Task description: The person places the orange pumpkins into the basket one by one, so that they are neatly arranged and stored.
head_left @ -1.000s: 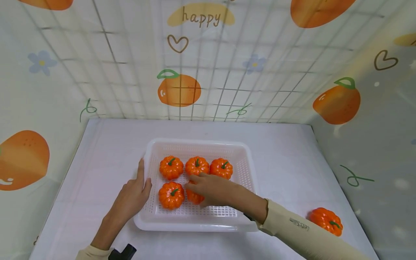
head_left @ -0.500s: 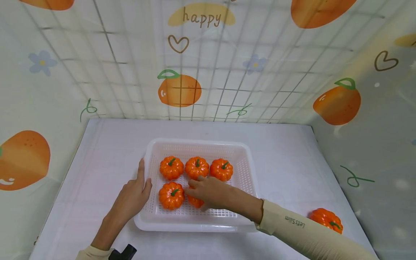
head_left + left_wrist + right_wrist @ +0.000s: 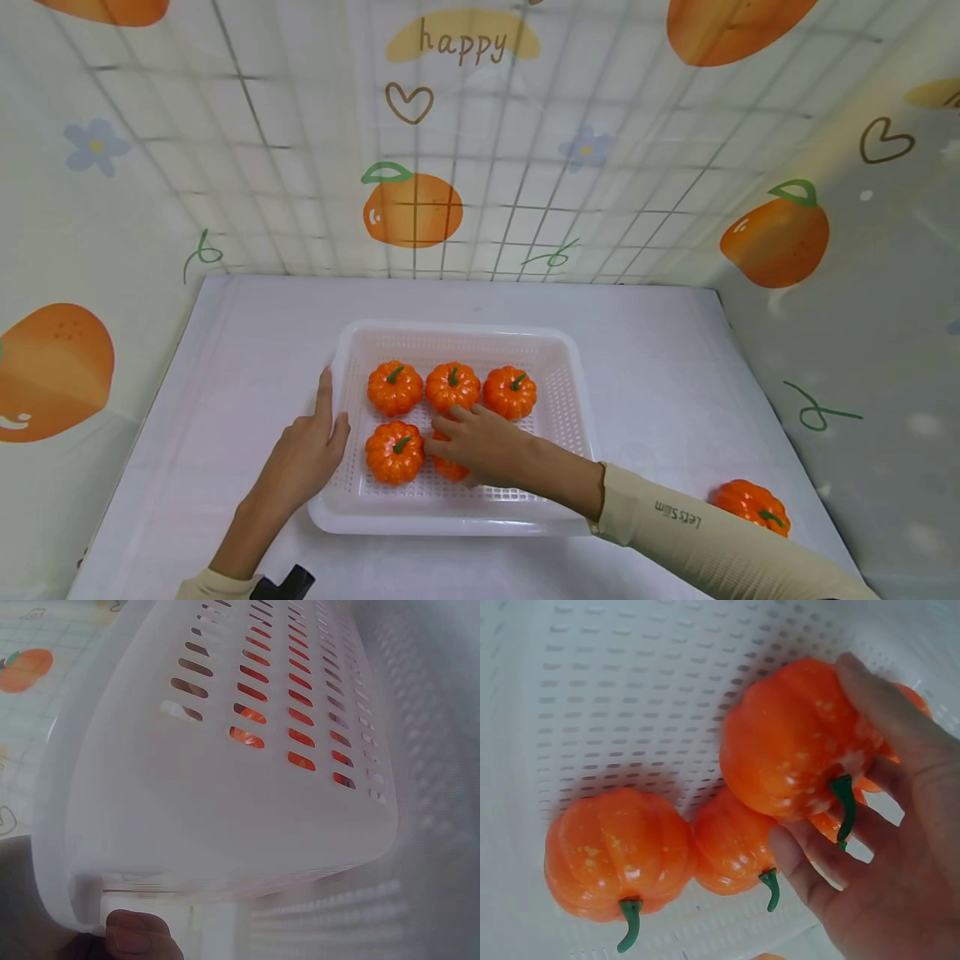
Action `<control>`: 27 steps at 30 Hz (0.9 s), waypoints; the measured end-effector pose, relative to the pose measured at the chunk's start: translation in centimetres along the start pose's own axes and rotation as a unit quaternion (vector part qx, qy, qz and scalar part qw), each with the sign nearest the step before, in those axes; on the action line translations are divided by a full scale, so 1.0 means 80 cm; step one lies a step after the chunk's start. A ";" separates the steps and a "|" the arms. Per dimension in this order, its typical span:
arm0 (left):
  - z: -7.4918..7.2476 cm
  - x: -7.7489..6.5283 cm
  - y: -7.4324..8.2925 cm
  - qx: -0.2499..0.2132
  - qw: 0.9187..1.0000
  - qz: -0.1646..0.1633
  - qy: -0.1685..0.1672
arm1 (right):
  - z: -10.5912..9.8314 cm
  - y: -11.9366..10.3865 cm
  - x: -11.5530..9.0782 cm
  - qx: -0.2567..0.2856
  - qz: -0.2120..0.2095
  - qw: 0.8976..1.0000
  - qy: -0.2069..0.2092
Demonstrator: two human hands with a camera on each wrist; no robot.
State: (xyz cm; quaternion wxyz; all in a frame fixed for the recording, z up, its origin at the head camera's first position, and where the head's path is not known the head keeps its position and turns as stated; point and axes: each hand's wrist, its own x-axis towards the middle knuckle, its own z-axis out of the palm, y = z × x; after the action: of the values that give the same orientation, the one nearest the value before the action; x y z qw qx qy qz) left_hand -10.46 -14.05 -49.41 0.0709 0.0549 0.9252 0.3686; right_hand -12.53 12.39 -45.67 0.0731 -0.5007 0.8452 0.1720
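A white perforated plastic basket (image 3: 465,527) holds several small orange pumpkins with green stems. Three form the far row, among them the far-left pumpkin (image 3: 395,387). Another pumpkin (image 3: 395,452) sits front left. Beside it, my right hand (image 3: 483,446) grips a pumpkin (image 3: 799,742), with the thumb on one side and the fingers around the other; the head view shows it mostly covered by the hand. My left hand (image 3: 303,458) holds the basket's left rim, index finger stretched along it. In the left wrist view a fingertip (image 3: 139,934) appears below the rim corner.
One more orange pumpkin (image 3: 752,507) lies on the white table (image 3: 660,375) at the right, partly behind the right sleeve (image 3: 697,525). Fruit-printed curtains (image 3: 300,167) enclose the table at the back and sides.
My right hand has shifted slightly toward the near side with its fingers still around the pumpkin. The left hand, the basket and the other pumpkins stay put.
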 end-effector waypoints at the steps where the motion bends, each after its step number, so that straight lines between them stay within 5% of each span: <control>1: 0.000 0.000 0.000 0.000 1.000 -0.001 0.000 | 0.000 0.000 0.000 -0.005 0.000 1.000 0.000; 11: 0.001 0.000 -0.002 0.005 1.000 0.001 0.002 | -0.003 0.000 -0.004 -0.010 -0.002 1.000 0.015; 27: 0.001 -0.001 0.000 -0.001 1.000 -0.006 -0.005 | -0.028 0.026 -0.034 0.094 0.035 0.993 0.069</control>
State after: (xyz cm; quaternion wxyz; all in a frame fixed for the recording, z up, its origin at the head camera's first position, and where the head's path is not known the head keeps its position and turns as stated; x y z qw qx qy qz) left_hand -10.34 -14.02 -49.42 0.0774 0.0514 0.9249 0.3687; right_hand -12.90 14.74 -42.29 0.0556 -0.4724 0.8776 0.0596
